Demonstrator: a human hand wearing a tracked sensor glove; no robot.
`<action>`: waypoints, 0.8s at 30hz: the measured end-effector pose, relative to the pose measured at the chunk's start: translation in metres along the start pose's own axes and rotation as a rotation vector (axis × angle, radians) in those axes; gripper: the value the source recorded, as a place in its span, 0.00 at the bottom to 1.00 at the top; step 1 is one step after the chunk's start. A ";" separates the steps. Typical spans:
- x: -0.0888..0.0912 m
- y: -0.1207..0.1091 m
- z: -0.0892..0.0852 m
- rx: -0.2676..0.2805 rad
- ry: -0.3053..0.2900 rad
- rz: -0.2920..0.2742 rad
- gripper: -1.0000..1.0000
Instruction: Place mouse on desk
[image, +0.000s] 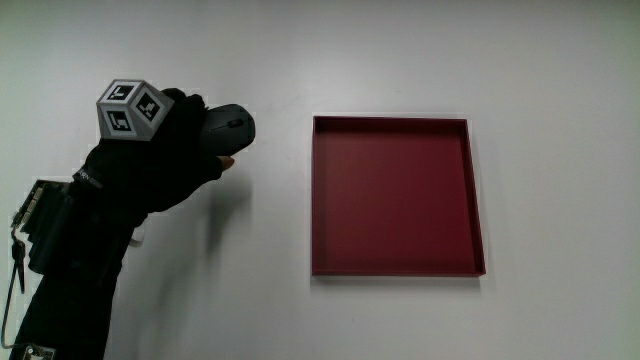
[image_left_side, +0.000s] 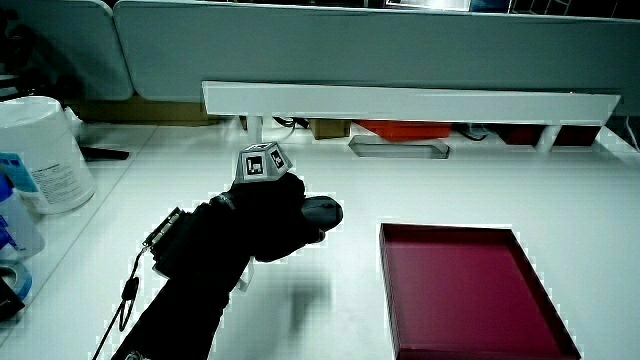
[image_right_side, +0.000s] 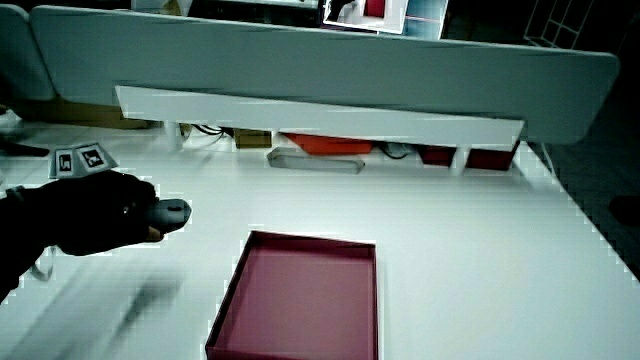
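We observed the grip clamped on the mouse — its front end protruded past the fingers — above the counter, beside the red tray.

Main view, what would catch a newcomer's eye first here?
Probably the hand in its black glove, with a patterned cube on its back, closed around a dark grey mouse and seemingly held above the white table. Next comes the dark red tray, lying beside the hand with nothing in it.
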 end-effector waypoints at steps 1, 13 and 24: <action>-0.001 -0.001 0.000 -0.007 0.010 0.013 0.50; -0.029 0.019 -0.032 -0.060 -0.007 0.091 0.50; -0.039 0.031 -0.061 -0.119 -0.015 0.120 0.50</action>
